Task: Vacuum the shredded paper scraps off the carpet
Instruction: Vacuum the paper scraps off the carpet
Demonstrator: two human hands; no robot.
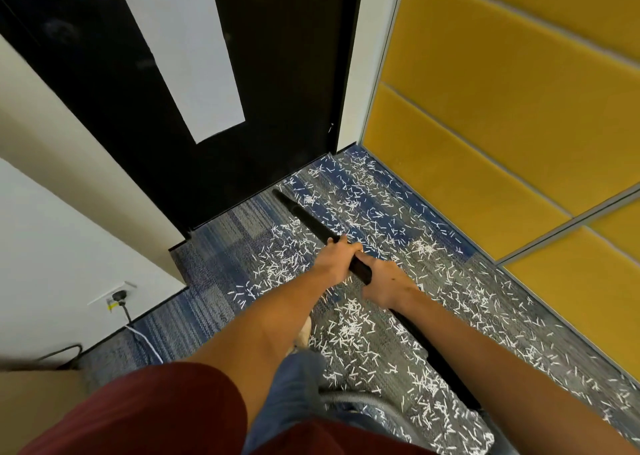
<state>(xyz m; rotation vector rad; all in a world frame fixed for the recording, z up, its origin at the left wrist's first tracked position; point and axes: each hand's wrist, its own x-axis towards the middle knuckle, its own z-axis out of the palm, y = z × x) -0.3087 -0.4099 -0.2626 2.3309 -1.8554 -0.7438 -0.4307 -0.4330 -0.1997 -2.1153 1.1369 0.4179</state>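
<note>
At the far left a black plug (pixel 118 295) sits in a wall outlet, beside a black door (pixel 104 90). A black vacuum tube (pixel 311 224) slants across the blue-grey carpet (pixel 214 246), its tip near the door's foot. The left hand (pixel 334 260) is wrapped round the tube, and the right hand (pixel 386 286) grips it just behind. White paper scraps (pixel 349 330) lie scattered over the carpet, thickest from the tube rightward to the yellow wall panels (pixel 519 108).

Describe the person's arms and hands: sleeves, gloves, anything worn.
Both hands are bare: the left hand and right hand show no gloves, rings or watch. A dark red short sleeve covers the left upper arm; both forearms are uncovered, and the right arm shows no sleeve within the frame.
</note>
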